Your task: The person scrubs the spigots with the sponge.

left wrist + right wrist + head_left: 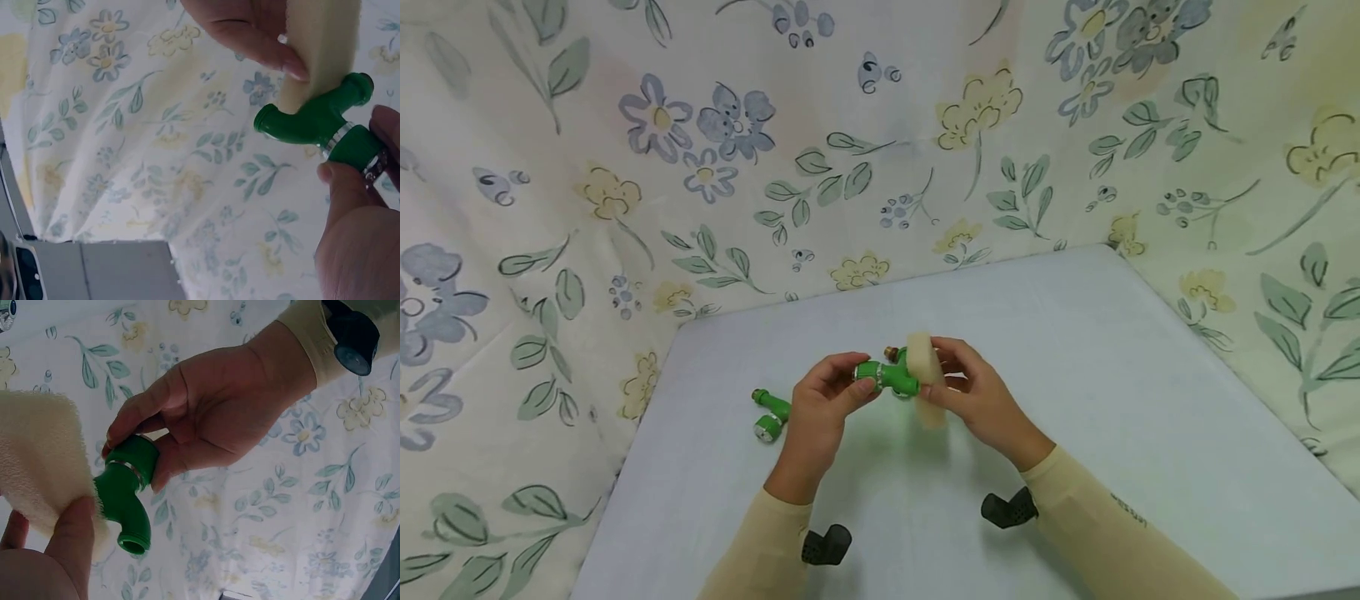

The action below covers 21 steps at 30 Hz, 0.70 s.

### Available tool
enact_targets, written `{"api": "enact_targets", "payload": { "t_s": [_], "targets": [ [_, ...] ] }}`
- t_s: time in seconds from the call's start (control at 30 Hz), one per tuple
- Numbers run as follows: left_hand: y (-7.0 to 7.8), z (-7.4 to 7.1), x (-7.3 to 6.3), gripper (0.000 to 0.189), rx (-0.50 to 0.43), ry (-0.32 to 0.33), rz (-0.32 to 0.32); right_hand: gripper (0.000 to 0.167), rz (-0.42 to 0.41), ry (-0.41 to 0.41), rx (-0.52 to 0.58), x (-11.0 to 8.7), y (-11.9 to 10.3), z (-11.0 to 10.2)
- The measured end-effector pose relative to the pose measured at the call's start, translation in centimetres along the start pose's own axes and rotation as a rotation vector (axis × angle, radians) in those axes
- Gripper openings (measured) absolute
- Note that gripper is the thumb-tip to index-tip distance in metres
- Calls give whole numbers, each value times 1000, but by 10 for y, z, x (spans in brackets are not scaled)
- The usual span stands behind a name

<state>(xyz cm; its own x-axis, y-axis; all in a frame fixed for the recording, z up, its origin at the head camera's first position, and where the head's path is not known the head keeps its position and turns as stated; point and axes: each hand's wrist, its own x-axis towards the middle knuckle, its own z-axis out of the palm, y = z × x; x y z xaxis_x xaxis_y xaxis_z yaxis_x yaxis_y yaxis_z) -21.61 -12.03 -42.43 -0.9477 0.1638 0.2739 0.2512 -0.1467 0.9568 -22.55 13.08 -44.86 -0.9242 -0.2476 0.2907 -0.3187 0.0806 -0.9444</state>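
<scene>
My left hand [822, 404] pinches the knob end of a green tap [891, 379] between thumb and fingers. The tap has a silver ring around its neck, a curved spout and a brass threaded end. A cream sponge [923, 358] is gripped in my right hand [976, 387], fingers behind and thumb in front. In the right wrist view the sponge [44, 450] lies against the tap's body [119, 497] and hides part of it. Both are held above the table. A second green tap [767, 427] lies left of my left hand, partly covered by it.
A white table [1060, 333] spreads under both hands. Floral cloth [850, 167] hangs behind it and along the sides. A black wrist camera [826, 546] sits on the left sleeve, another camera [1009, 508] on the right.
</scene>
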Motion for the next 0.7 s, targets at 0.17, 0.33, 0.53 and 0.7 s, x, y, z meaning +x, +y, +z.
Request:
{"api": "enact_targets", "payload": {
  "t_s": [0.17,0.33,0.53,0.7],
  "targets": [
    [0,0,0,35,-11,-23,5,66,64,74,-69,0,3,-1],
    [-2,0,2,33,-8,-13,-6,63,59,46,-46,-2,2,3],
    [-5,-1,3,32,-20,17,-27,58,33,-18,19,-5,-3,8],
    [-8,0,3,34,-52,28,-36,54,49,-32,84,-7,-3,8]
  ]
}}
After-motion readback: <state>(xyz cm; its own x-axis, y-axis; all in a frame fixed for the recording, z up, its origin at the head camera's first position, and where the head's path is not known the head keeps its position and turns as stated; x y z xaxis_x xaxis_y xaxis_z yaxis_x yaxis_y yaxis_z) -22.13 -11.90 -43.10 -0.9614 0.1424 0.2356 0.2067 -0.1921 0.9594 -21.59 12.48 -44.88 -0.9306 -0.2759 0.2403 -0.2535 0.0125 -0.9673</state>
